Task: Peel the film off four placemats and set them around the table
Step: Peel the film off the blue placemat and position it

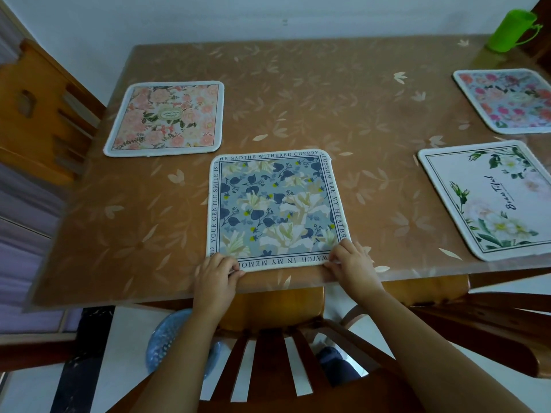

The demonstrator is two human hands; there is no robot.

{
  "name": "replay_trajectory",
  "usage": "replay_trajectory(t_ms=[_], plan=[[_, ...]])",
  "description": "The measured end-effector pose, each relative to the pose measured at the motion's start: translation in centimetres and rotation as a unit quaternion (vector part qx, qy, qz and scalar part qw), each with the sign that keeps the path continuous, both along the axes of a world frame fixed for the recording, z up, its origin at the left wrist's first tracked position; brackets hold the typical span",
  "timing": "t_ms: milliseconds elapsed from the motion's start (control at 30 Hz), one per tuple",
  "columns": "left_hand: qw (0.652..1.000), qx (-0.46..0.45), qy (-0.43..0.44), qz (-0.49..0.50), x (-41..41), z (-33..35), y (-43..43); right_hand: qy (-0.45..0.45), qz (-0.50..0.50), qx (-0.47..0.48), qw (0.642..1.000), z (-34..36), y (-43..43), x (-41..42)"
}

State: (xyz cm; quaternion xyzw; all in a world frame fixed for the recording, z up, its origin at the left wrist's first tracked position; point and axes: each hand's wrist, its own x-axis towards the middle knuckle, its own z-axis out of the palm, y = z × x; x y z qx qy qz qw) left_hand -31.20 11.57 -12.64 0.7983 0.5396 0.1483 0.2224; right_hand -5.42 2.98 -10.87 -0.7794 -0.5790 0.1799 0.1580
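Note:
A blue floral placemat (275, 208) with a lettered white border lies flat near the front edge of the brown table (328, 99). My left hand (216, 275) pinches its near left corner and my right hand (350, 263) pinches its near right corner. A pink-orange floral placemat (167, 119) lies at the left side. At the right front lies a white placemat (489, 201) with green leaves and script. A pink and red floral placemat (507, 101) sits at the far right. No film is visible on any mat.
A green plastic cup (511, 31) stands at the table's far right corner. A wooden chair (44, 111) is at the left, another chair back (283, 362) is right below my arms, and a third (492, 323) is at the right. A blue basket (167, 344) sits on the floor.

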Motion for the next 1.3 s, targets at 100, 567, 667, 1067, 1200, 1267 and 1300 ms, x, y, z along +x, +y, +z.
replay_trajectory(t_ms=[100, 567, 667, 1067, 1200, 1267, 1300], plan=[[1.0, 0.001, -0.004, 0.002, 0.1, 0.0, 0.0, 0.0, -0.001, -0.001, 1.0, 0.0, 0.0, 0.0], [1.0, -0.013, 0.017, -0.004, 0.0, 0.1, 0.4, 0.002, -0.01, -0.02, 1.0, 0.5, -0.2, -0.5], [1.0, -0.011, 0.019, -0.006, 0.0, 0.2, 0.4, 0.005, -0.016, -0.018, 1.0, 0.4, -0.3, -0.5], [0.996, 0.056, 0.004, -0.071, 1.7, 0.2, -0.5, -0.031, 0.001, 0.006, 0.999, 0.0, -0.2, -1.4], [0.998, 0.007, -0.018, -0.063, 3.3, -0.5, -0.9, -0.027, 0.002, 0.02, 0.999, -0.2, 0.6, -3.0], [0.995, -0.011, 0.051, -0.083, 3.8, -1.1, -1.1, -0.045, 0.028, 0.025, 0.998, -0.6, 1.0, -3.5], [0.992, -0.012, 0.085, -0.089, 4.0, -1.5, -1.0, -0.044, 0.041, 0.025, 0.998, -1.0, 1.1, -3.7]])
